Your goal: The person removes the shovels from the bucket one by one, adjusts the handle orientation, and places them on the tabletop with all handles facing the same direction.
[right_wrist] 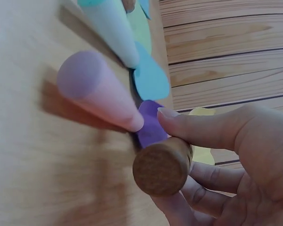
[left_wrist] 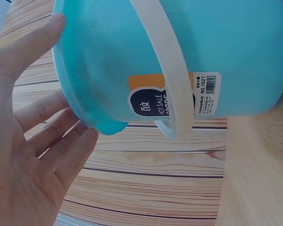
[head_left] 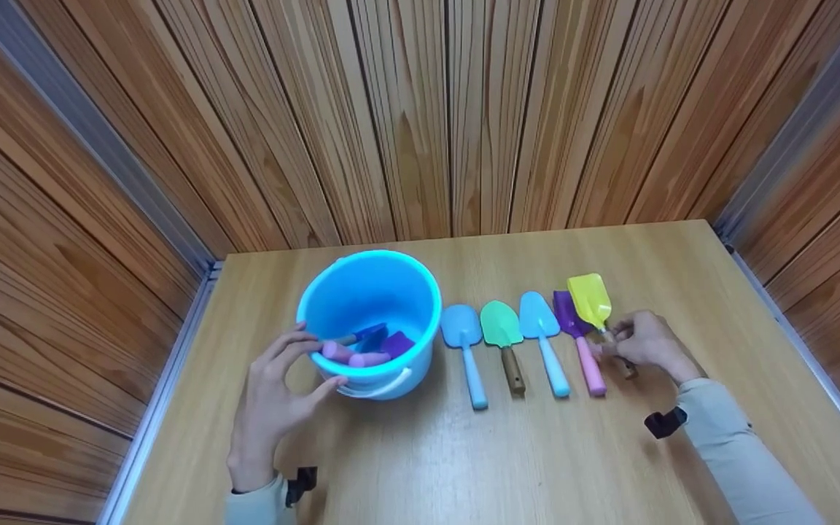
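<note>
My left hand (head_left: 270, 405) is at the near left rim of a light blue bucket (head_left: 420, 364), its thumb and fingers spread and fairly straight, fingertips touching the rim. Inside lie toy shovels with pink handles (head_left: 369, 359), a purple blade (head_left: 397, 344) and a dark blue blade (head_left: 372, 337). At the right end of a row of tools, my right hand (head_left: 650, 343) pinches the brown handle of a yellow toy shovel (head_left: 590, 297) between thumb and fingers. The yellow blade overlaps a purple shovel with a pink handle (head_left: 590, 368) beside it.
Between bucket and purple shovel lie a blue shovel (head_left: 474, 379), a green trowel with a brown handle (head_left: 502, 324) and a light blue trowel (head_left: 539, 315). The bucket's white handle (left_wrist: 172, 61) hangs down its side. Wood-patterned walls (head_left: 405, 124) border the table (head_left: 420, 467).
</note>
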`<state>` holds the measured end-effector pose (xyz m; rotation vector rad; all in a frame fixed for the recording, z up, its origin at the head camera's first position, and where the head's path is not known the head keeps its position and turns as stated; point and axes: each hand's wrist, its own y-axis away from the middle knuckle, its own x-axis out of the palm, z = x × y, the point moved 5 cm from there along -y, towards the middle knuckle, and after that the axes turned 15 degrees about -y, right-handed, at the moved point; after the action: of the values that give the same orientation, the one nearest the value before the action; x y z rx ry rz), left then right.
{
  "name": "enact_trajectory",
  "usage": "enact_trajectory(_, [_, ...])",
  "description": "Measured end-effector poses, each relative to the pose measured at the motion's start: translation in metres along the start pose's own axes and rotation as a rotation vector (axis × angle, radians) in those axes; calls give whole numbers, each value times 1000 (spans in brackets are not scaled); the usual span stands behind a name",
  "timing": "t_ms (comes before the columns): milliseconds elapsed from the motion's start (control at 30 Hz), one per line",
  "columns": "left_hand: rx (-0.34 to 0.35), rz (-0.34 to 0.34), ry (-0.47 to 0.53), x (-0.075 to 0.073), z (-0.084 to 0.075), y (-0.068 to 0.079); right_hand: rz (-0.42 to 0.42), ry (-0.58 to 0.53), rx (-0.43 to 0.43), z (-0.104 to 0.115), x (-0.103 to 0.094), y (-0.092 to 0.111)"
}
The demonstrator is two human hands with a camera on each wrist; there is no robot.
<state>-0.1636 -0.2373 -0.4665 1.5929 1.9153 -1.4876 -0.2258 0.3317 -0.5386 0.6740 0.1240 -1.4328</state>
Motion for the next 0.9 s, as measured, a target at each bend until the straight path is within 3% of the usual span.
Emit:
enact_trajectory(600, [2, -8, -8, 0, 0, 2, -1, -52, 131, -30, -12, -2])
enact_trajectory(900, [-3, 1, -20, 0, 1, 1, -6, -81, 124, -36, -13, -2])
